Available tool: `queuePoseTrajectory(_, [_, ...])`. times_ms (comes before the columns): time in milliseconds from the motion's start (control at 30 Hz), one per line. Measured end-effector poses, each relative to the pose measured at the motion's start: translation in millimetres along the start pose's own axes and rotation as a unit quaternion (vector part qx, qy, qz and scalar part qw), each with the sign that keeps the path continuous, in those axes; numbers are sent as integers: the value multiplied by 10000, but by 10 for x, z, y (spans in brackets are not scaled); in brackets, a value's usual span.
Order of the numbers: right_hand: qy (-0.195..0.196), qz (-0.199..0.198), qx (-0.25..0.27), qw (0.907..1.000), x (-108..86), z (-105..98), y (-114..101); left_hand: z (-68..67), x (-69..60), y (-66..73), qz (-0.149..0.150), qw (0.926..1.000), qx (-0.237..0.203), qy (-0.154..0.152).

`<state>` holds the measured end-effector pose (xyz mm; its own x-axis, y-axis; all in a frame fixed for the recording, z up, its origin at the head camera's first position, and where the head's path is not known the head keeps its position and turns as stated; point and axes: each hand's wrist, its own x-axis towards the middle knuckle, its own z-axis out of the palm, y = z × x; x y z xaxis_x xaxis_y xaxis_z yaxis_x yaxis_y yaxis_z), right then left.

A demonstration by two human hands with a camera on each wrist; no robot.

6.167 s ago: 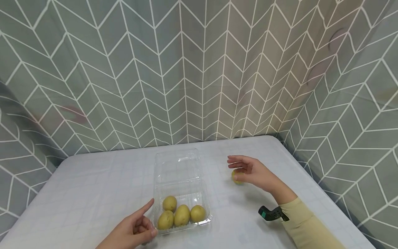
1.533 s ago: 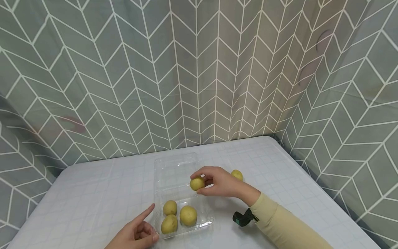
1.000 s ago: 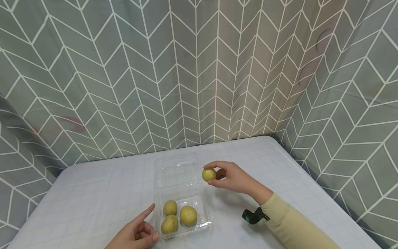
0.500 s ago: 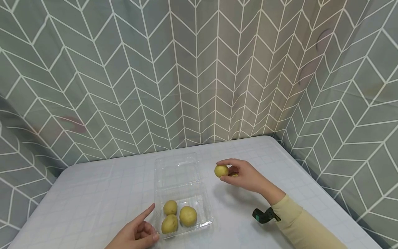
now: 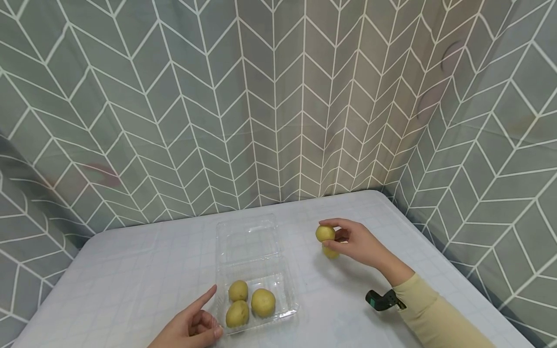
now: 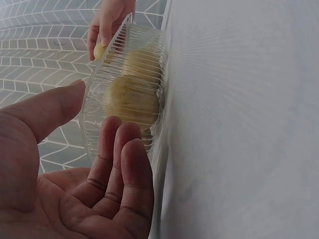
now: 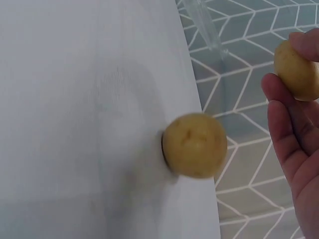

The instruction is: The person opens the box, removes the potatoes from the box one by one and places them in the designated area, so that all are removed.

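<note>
My right hand pinches a yellow potato between thumb and fingertips, raised above the right part of the table. Just below it, partly covered by the thumb, another potato rests on the tablecloth; the right wrist view shows this lower potato apart from the held one. A clear plastic clamshell container lies open with three potatoes in its base. At its left side my left hand touches the ribbed wall, index finger straight, the other fingers loosely bent.
The container's transparent lid lies folded back toward the far edge. A white cloth covers the table. Patterned curtains stand close behind and on both sides. A black wrist strap device hangs by the right sleeve.
Since the oldest frame, one potato has left the container in my right hand. Over the last second the hand carried it rightward, above the potato on the cloth. The left hand stays put.
</note>
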<state>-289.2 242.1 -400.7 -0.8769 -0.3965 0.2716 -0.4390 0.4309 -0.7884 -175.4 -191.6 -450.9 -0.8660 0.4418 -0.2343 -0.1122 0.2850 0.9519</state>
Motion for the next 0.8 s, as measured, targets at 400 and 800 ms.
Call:
queuePoseTrajectory(400, [480, 325, -170, 9982, -69, -146, 165, -2, 6, -11, 66, 10000, 30, -13])
queuePoseTrajectory(800, [688, 482, -311, 9960, -135, -241, 305, 7, 0, -1, 23, 10000, 23, -5])
